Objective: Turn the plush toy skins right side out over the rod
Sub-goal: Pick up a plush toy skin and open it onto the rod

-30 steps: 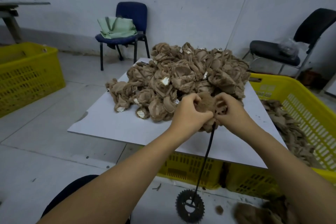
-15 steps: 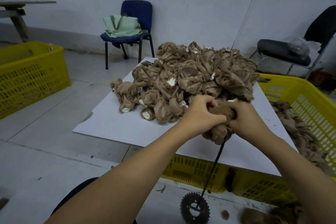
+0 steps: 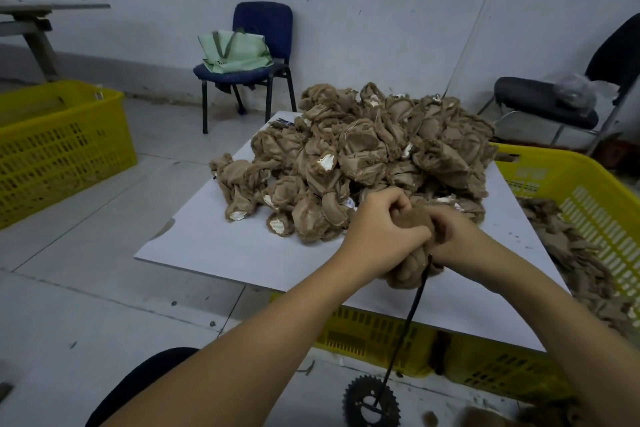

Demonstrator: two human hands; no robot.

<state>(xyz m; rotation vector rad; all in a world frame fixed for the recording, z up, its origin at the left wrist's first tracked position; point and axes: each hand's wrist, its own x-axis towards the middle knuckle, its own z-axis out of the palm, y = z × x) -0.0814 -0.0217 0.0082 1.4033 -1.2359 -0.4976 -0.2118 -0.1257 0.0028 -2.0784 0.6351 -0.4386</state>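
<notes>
A person's two bare arms reach forward from the near edge. Both hands meet over one brown plush skin, bunched on top of a thin black rod. The rod rises at a slant from a toothed gear base on the floor.

The left hand is curled tight around the upper left of the skin. The right hand grips its right side, fingers wrapped into the fabric. The rod's tip is hidden inside the skin, so how much of it is turned cannot be told; fuzzy pile shows on the lower bulge, which suggests it is partly through.

Behind the hands, a large pile of inside-out skins, smooth backing and pale patches showing, sits on a white board. That is the work left, and it looks like most of it. A yellow crate at right holds flatter brown pieces, possibly finished ones. Another yellow crate stands far left, and a blue chair with a green bag is by the far wall.

Compared with half a second ago, the hands sit lower on the rod and closer together, and more of the skin hangs bunched below them.
</notes>
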